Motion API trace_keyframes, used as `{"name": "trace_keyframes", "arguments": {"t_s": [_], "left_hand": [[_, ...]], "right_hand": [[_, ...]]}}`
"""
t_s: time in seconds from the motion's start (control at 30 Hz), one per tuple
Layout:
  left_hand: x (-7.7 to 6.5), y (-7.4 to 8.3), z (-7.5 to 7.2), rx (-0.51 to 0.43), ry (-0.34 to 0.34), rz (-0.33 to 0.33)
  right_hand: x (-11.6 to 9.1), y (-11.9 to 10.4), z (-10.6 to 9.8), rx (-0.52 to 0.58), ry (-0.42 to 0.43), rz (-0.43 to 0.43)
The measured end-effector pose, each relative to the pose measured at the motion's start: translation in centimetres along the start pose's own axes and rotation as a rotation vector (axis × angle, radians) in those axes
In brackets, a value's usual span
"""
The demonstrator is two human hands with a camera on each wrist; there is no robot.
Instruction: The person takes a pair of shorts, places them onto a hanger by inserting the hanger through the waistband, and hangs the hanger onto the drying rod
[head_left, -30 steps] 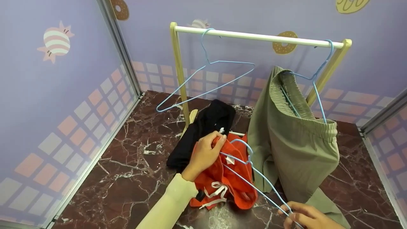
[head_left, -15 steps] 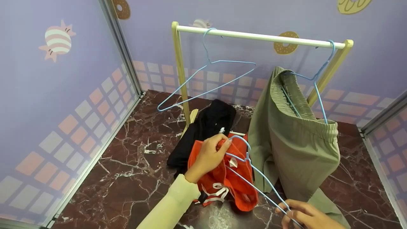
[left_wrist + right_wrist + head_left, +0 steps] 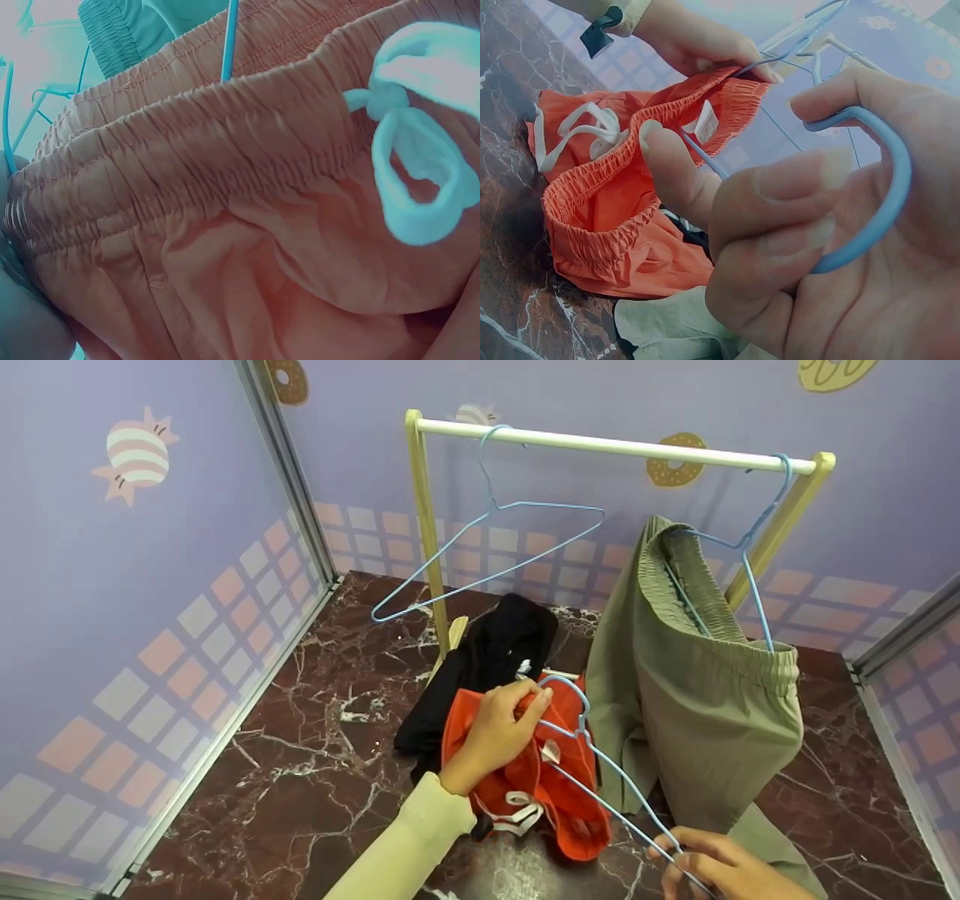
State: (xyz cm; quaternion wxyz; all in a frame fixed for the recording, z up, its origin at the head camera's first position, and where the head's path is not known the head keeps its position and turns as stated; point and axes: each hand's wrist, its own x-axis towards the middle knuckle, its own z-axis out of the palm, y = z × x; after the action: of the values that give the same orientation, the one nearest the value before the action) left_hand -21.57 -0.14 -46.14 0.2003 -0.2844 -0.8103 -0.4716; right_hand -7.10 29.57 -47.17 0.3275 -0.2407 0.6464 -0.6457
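Right grip (image 3: 720, 864) holds hanger (image 3: 902, 169); trousers (image 3: 709, 712) behind.

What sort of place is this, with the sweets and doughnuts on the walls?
Possibly a small indoor booth: cartoon-printed walls with metal corner strips rise around a dark marbled surface, where a clothes rack stands with olive trousers hung on it.

I've got a dk red marble-look flr (image 3: 247, 780) w/ pale veins in front of me. On it: a wooden rack (image 3: 425, 510) standing, plus a black garment (image 3: 491, 641) lying bunched nr the rack's L post. Red shorts (image 3: 566, 817) I'm holding & hung green trousers (image 3: 705, 712): can't tell if they touch flr.
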Motion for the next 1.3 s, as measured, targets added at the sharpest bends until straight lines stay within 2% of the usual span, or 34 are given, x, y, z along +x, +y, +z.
{"name": "trace_keyframes", "arguments": {"t_s": [0.17, 0.33, 0.47, 0.63, 0.77, 0.93, 1.03, 1.17, 1.3], "left_hand": [[-0.1, 0.5, 0.0, -0.015, 0.024, 0.034], [-0.2, 1.0, 0.2, -0.032, 0.006, 0.056], [-0.3, 1.4, 0.3, -0.014, 0.005, 0.116], [-0.5, 1.6, 0.2, -0.019, -0.040, 0.202], [-0.5, 1.9, 0.1, 0.028, -0.060, 0.216], [-0.5, 2.3, 0.4, 0.090, -0.019, 0.213], [-0.5, 2.5, 0.7, 0.108, 0.008, 0.232], [-0.5, 2.4, 0.8, 0.108, 0.043, 0.292], [-0.5, 2.3, 0.9, 0.082, 0.088, 0.355]], "right_hand": [[0.1, -0.2, 0.0, 0.029, -0.004, 0.060], [0.3, -0.3, 0.1, 0.014, -0.005, 0.059], [0.4, -0.3, 0.1, 0.004, -0.010, 0.059], [0.5, -0.6, 0.2, 0.074, -0.027, 0.072], [0.7, -0.6, 0.3, 0.065, -0.026, 0.078], [1.0, -0.5, 0.2, 0.067, -0.027, 0.121], [1.1, -0.5, 0.2, 0.078, -0.034, 0.115], [1.1, -0.4, 0.3, 0.055, -0.025, 0.082], [1.0, -0.2, 0.3, 0.097, -0.008, 0.040]]}}
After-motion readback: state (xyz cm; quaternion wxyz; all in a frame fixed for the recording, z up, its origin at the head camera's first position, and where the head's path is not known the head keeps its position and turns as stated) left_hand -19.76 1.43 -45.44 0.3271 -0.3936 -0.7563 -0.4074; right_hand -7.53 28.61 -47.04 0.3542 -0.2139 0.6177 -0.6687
